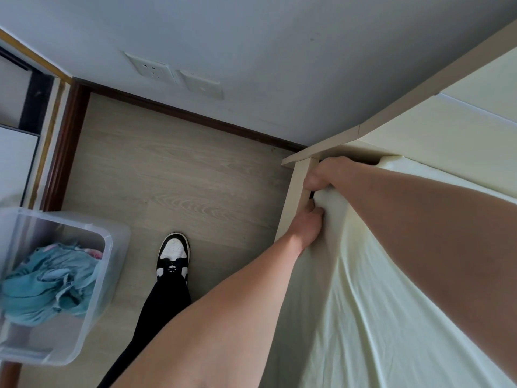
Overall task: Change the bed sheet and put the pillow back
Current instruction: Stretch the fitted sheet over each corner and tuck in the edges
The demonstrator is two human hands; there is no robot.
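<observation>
A pale cream bed sheet (363, 303) covers the mattress at the right and bunches at the bed's corner beside the cream bed frame (293, 197). My left hand (306, 224) grips the sheet's edge against the frame's side rail. My right hand (321, 175) holds the bunched corner of the sheet just above it, close to the headboard (419, 124). The fingertips of both hands are hidden in the fabric and the gap by the frame. No pillow is in view.
A clear plastic bin (109, 264) with a crumpled teal cloth (47, 281) stands on the wood floor at the left. My foot in a black-and-white shoe (173, 253) is between bin and bed. Wall sockets (151, 69) sit low on the grey wall.
</observation>
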